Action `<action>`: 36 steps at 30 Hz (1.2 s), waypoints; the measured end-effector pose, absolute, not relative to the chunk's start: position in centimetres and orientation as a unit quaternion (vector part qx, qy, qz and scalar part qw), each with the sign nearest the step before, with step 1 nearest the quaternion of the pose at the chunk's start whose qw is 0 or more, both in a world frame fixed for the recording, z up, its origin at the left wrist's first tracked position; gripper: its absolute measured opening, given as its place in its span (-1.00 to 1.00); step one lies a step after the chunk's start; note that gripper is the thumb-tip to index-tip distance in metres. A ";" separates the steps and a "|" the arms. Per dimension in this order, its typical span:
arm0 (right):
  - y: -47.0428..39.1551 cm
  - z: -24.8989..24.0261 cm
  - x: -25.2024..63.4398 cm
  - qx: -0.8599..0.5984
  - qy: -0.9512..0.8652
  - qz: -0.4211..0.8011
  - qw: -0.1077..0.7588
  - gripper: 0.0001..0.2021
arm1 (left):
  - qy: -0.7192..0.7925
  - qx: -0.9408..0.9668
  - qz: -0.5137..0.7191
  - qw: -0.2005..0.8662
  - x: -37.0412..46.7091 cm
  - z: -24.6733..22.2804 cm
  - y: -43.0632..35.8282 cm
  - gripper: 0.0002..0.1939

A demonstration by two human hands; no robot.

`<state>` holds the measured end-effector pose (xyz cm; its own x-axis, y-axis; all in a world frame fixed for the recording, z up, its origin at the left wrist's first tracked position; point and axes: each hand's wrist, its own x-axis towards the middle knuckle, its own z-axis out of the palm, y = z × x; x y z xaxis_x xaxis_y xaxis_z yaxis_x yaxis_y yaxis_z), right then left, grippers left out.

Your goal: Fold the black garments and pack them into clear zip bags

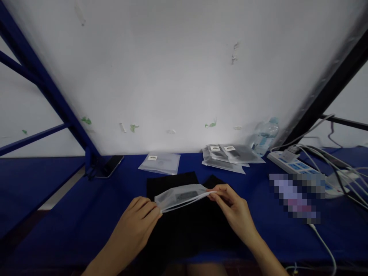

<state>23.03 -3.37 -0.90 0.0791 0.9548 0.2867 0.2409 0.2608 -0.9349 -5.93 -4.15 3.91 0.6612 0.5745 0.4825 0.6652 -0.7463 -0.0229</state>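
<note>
Between my hands is a frosted zip bag (169, 198), its mouth edge facing me and slightly parted. My left hand (140, 218) pinches the bag's left corner. At the right corner, my right hand (230, 203) grips the edge between thumb and fingers. A dark grey patch shows through the bag's frosted side; I cannot tell whether it is inside or printed. Beneath the bag lies black folded cloth (172, 181), spread toward the table's front edge.
A labelled frosted bag (161, 163) lies at the back, with several stacked bags (227, 157) to its right. A water bottle (266, 138), a power strip (299, 168) with cables and a pixelated device (293, 197) are on the right. A phone (112, 166) lies left on the blue table (71, 214).
</note>
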 end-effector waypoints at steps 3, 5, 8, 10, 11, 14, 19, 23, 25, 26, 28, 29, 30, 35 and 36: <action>-3.4 -1.0 23.1 -0.510 -0.579 0.338 0.539 -0.75 | -0.356 -0.904 -0.224 0.080 -6.1 4.0 -4.4 -0.78; -3.4 -0.9 23.1 -0.509 -0.580 0.340 0.537 -0.75 | -0.373 -0.897 -0.228 0.057 -5.9 4.1 -4.4 -0.84; -3.5 -0.8 23.1 -0.501 -0.595 0.349 0.523 -0.77 | -0.390 -0.893 -0.224 0.016 -5.0 4.2 -3.8 -0.83; -3.7 -0.6 23.2 -0.502 -0.597 0.354 0.516 -0.78 | -0.385 -0.899 -0.207 -0.008 -4.2 4.3 -3.3 -0.85; -3.8 -0.6 23.2 -0.503 -0.595 0.356 0.515 -0.78 | -0.382 -0.903 -0.197 -0.018 -3.8 4.3 -3.0 -0.85; -4.0 -0.6 23.3 -0.501 -0.589 0.366 0.518 -0.79 | -0.381 -0.905 -0.183 -0.043 -3.0 4.4 -2.7 -0.87; -3.9 -1.1 23.5 -0.498 -0.588 0.371 0.518 -0.82 | -0.373 -0.906 -0.187 -0.074 -2.6 3.9 -2.7 -0.89; -4.0 -0.8 23.5 -0.518 -0.619 0.304 0.506 -0.85 | -0.397 -0.888 -0.208 -0.105 -2.3 3.5 -2.6 -0.83; -4.4 -0.2 23.2 -0.537 -0.651 0.182 0.504 -0.84 | -0.408 -0.876 -0.231 -0.114 -2.0 3.4 -2.4 -0.81; -4.7 0.1 22.9 -0.532 -0.676 0.117 0.496 -0.81 | -0.410 -0.871 -0.246 -0.114 -1.8 3.3 -2.4 -0.80; -5.2 0.6 22.0 -0.483 -0.752 0.031 0.448 -0.75 | -0.410 -0.862 -0.277 -0.110 -1.4 3.2 -2.2 -0.80; -5.4 0.8 21.5 -0.453 -0.789 0.008 0.415 -0.72 | -0.410 -0.857 -0.292 -0.108 -1.3 3.2 -2.1 -0.80; -5.6 1.0 20.8 -0.433 -0.817 -0.012 0.381 -0.68 | -0.410 -0.853 -0.305 -0.108 -1.1 3.1 -2.1 -0.81; -5.7 0.8 17.5 -0.460 -0.837 -0.133 0.264 -0.59 | -0.417 -0.834 -0.331 -0.145 -0.7 3.0 -2.4 -0.81; -5.6 0.7 16.9 -0.470 -0.836 -0.147 0.243 -0.59 | -0.420 -0.828 -0.335 -0.163 -0.7 3.0 -2.6 -0.81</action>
<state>16.94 -5.61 0.66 -0.4411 0.7136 0.5442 0.8565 0.5158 0.0179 -0.74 -2.61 2.95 0.4231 0.8037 0.4184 0.5854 -0.5949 0.5508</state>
